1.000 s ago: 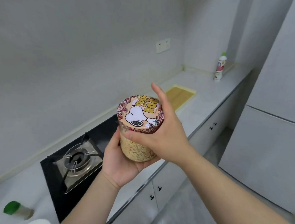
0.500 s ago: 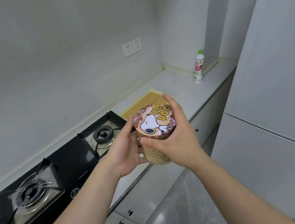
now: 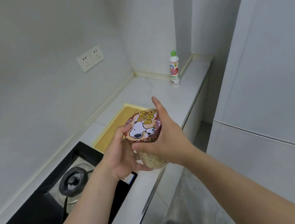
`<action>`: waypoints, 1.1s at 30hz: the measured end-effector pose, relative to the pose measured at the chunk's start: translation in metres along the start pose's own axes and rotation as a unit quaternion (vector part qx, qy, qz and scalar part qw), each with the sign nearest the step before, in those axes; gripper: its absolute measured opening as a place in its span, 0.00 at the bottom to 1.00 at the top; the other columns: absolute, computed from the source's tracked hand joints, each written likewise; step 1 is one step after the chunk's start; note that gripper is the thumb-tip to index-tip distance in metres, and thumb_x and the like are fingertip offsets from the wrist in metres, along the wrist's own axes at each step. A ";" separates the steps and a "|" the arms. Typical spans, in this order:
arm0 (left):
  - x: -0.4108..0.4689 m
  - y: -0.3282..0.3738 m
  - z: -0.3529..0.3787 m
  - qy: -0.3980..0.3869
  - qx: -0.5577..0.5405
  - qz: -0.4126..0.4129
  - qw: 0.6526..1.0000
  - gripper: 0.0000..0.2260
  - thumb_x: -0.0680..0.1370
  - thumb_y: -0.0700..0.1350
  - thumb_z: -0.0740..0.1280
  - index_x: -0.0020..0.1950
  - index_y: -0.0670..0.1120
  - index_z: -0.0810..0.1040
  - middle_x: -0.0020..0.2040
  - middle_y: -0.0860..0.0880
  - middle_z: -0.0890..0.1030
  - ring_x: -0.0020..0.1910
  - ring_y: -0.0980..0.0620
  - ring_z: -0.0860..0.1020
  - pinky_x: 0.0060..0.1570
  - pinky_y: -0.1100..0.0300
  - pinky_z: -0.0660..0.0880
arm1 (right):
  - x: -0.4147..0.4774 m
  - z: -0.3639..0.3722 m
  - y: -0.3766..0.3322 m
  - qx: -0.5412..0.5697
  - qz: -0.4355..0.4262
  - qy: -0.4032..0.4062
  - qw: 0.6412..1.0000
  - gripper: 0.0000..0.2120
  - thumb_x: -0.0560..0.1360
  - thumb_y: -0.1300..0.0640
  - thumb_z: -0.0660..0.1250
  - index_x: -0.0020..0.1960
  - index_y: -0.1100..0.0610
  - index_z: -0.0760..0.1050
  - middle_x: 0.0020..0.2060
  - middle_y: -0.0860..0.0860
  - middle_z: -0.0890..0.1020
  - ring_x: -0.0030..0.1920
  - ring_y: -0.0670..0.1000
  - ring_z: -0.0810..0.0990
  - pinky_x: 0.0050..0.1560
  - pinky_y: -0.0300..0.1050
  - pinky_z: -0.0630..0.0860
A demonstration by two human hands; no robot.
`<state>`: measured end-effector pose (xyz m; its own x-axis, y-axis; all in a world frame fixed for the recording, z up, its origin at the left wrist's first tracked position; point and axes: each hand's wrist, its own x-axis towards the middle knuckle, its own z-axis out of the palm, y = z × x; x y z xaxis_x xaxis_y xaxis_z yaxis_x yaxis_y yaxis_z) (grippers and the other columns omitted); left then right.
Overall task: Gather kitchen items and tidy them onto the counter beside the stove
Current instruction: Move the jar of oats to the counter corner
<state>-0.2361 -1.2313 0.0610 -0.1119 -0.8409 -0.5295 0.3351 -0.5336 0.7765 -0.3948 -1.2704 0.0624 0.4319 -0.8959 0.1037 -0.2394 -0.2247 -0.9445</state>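
Pink-lidded jar (image 3: 143, 129) gripped by curled fingers (image 3: 122, 133) of left hand (image 3: 120, 155) and right hand (image 3: 167, 140).

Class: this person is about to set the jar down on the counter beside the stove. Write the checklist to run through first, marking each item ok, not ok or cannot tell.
1. Grip on the clear jar of pale grain: left hand holds its side, right hand wraps its cartoon-dog lid. Ok.
2. Lid fully seated: fingers hide the rim. Cannot tell.
3. Bare space on the white counter past the black gas stove. Ok.
4. Yellow-rimmed wooden board lies flat, and its visible part is bare. Ok.
5. White green-capped bottle stands far off in the corner, out of the way. Ok.
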 end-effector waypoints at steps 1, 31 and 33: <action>0.013 0.007 -0.004 0.009 0.004 -0.006 1.000 0.25 0.69 0.63 0.64 0.59 0.51 0.83 0.63 0.42 0.81 0.66 0.33 0.75 0.59 0.24 0.65 | 0.013 0.001 0.004 -0.011 0.012 0.001 1.000 0.61 0.60 0.42 0.82 0.77 0.34 0.40 0.63 0.39 0.76 0.58 0.38 0.76 0.57 0.32 0.70; 0.429 0.181 -0.065 0.160 0.100 0.033 0.982 0.13 0.80 0.53 0.65 0.58 0.49 0.83 0.53 0.51 0.86 0.56 0.50 0.81 0.52 0.40 0.79 | 0.402 -0.022 0.228 -0.002 0.130 0.100 0.986 0.47 0.62 0.57 0.81 0.73 0.55 0.57 0.65 0.49 0.74 0.63 0.48 0.75 0.61 0.43 0.74; 0.450 0.182 -0.072 0.165 0.103 0.034 0.980 0.13 0.81 0.52 0.64 0.59 0.47 0.83 0.54 0.50 0.85 0.58 0.49 0.81 0.53 0.40 0.80 | 0.419 -0.017 0.243 -0.006 0.139 0.116 0.983 0.46 0.61 0.56 0.80 0.71 0.53 0.58 0.64 0.50 0.74 0.64 0.49 0.75 0.62 0.51 0.75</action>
<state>-0.1582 -1.7005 -0.0604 0.2237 -0.8186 -0.5289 0.1321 -0.5122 0.8486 -0.2872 -1.7069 -0.1187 0.1392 -0.9862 -0.0894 -0.3307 0.0388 -0.9430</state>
